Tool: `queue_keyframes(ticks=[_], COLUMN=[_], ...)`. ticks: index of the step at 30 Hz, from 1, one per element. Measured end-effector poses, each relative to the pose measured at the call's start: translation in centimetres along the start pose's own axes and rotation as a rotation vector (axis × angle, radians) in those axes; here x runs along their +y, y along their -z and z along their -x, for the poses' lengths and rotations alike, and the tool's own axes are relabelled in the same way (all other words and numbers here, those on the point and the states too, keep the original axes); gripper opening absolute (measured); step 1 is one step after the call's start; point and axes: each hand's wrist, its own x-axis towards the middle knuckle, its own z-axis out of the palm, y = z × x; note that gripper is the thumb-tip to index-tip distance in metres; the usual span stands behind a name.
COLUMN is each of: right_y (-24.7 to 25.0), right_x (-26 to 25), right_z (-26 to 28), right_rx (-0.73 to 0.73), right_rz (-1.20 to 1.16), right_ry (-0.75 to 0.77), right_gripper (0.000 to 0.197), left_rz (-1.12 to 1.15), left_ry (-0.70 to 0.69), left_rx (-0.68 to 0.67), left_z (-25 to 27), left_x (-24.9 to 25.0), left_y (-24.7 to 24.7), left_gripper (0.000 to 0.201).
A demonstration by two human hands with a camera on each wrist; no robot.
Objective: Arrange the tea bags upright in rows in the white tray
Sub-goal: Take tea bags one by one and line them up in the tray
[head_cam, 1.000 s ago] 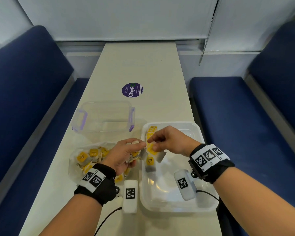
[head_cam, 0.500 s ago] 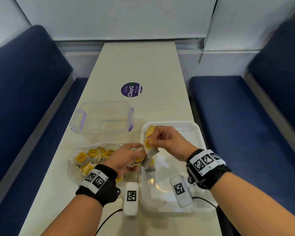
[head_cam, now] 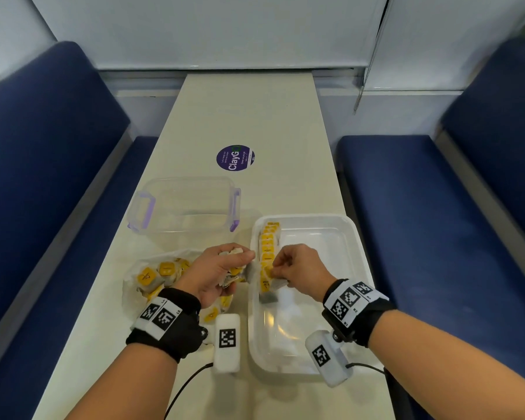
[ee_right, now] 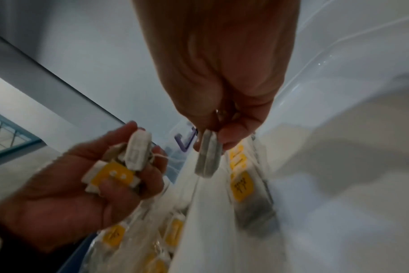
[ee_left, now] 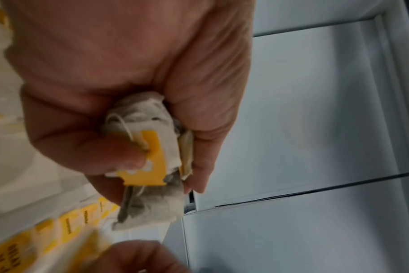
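A white tray lies on the table at the right. A row of upright tea bags with yellow tags runs along its left wall. My right hand pinches one tea bag at the near end of that row, low in the tray. Just left of the tray wall, my left hand grips a small bunch of tea bags, which also shows in the right wrist view. Loose tea bags lie in a clear bag under the left hand.
An empty clear box with purple clips stands behind the loose pile. A round purple sticker marks the table farther back. Blue bench seats flank the narrow table. Most of the tray floor is bare.
My right hand took a tea bag from the left hand's bunch, carried it over the row, and now holds it lower at the row's near end. The left hand stayed beside the tray.
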Motion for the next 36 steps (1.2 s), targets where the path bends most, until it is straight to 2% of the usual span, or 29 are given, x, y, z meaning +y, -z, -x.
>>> queue_keyframes(ticks=[3, 6, 12, 16, 21, 26, 36], right_y=[-0.7, -1.3, -2.4, -3.0, -2.8, -2.4, -3.1], right_x=[0.3, 0.6, 1.0, 1.2, 1.2, 1.4, 1.5], right_z=[0.3, 0.2, -0.2, -0.3, -0.2, -0.1, -0.9], right_rx=[-0.129, -0.199, -0.225, -0.211, -0.209, -0.281, -0.283], right_rz=[0.075, 0.193, 0.366, 0.432, 0.408, 0.384, 0.411], right_ry=[-0.042, -0.019, 0.034, 0.034, -0.006, -0.091, -0.090], right_gripper=[0.018, 0.023, 0.034, 0.033, 0.026, 0.032, 0.031], left_rz=[0.035, 0.050, 0.083, 0.092, 0.092, 0.109, 0.251], left_ry=[-0.012, -0.017, -0.008, -0.008, -0.007, -0.004, 0.005], left_rx=[0.005, 0.017, 0.029, 0.036, 0.034, 0.042, 0.023], left_z=[0.1, 0.1, 0.0, -0.1, -0.1, -0.2, 0.2], left_x=[0.3, 0.3, -0.1, -0.1, -0.1, -0.2, 0.2], left_y=[0.2, 0.5, 0.7, 0.6, 0.4, 0.2, 0.0], left_gripper=[0.006, 0.005, 0.004, 0.004, 0.004, 0.004, 0.005])
